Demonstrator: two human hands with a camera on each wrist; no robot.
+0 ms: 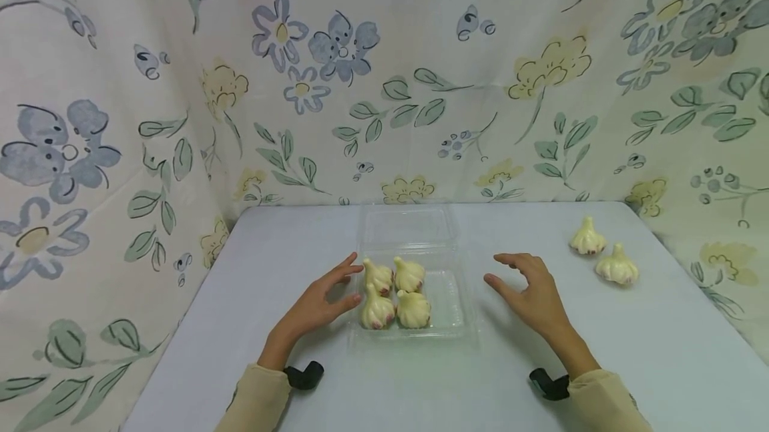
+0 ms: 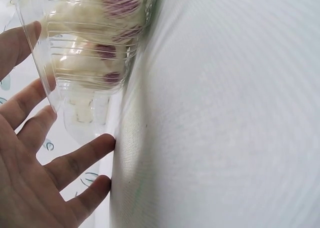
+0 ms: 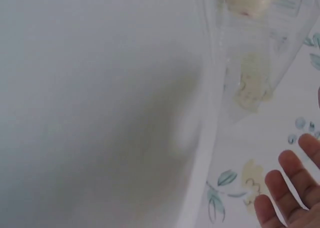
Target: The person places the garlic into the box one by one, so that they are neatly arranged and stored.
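Packing seems underway, left hand (image 1: pixel 320 304) and right hand (image 1: pixel 535 295) spread beside the clamshell (image 1: pixel 448 298) of four garlic bulbs (image 1: pixel 413 310); the next move likely calls for reaching the two loose bulbs (image 1: pixel 617 267) at right.

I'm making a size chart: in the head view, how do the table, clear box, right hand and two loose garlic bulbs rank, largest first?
1. Table
2. Clear box
3. Right hand
Last, unranked: front loose bulb and back loose bulb; they look nearly alike.
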